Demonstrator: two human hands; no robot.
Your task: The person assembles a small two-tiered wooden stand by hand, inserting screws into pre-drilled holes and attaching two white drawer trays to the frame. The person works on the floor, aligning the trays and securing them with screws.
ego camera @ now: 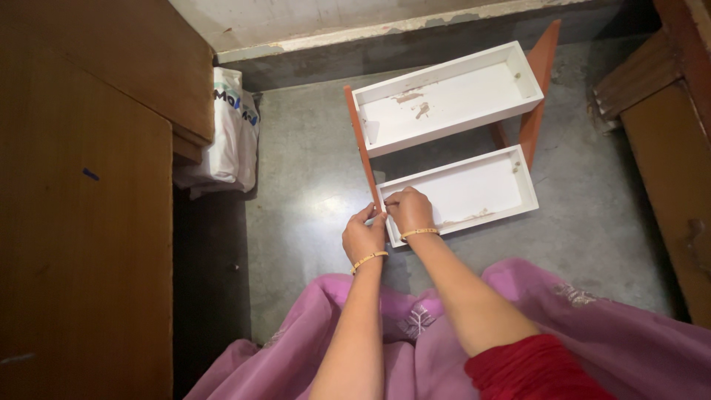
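A small shelf unit (444, 141) with two white trays and orange-brown side panels is seen lying on the grey floor (311, 192). Both hands are brought together at the near left corner of the lower white tray (474, 189), where it meets the left side panel (361, 148). The left hand (363, 237) is curled, fingertips pressed to the corner; the right hand (409, 211) is pinched shut over the tray's rim beside it. Whether a small fastener is held cannot be told. Work at this joint is best done with the tray steadied against the panel by one hand while the other is kept square to the corner. A white plastic bag (229, 133) is propped beside a wooden cabinet (89, 207).
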